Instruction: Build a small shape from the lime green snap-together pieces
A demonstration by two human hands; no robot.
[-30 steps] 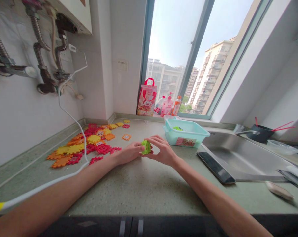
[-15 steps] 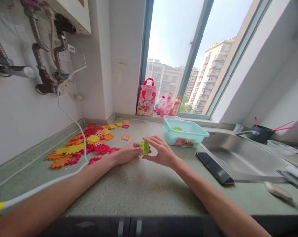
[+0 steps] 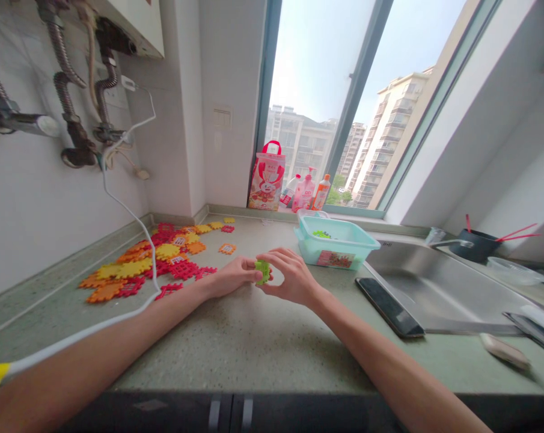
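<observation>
Both of my hands meet over the green speckled countertop around a small green toy piece. My left hand pinches its left side and my right hand curls over its right side, hiding part of it. A little red shows under the right fingers. To the left lies a spread of flat red, orange and yellow interlocking tiles. Behind my right hand stands a teal plastic basket with green pieces inside.
A black phone lies beside the steel sink. A white cable drops from wall pipes across the counter. A red gift bag and pink bottles stand at the window. A dark bowl sits far right.
The green piece has turned between my fingers and now shows a narrower edge. My hands stay in the same spot; the view shifted slightly.
</observation>
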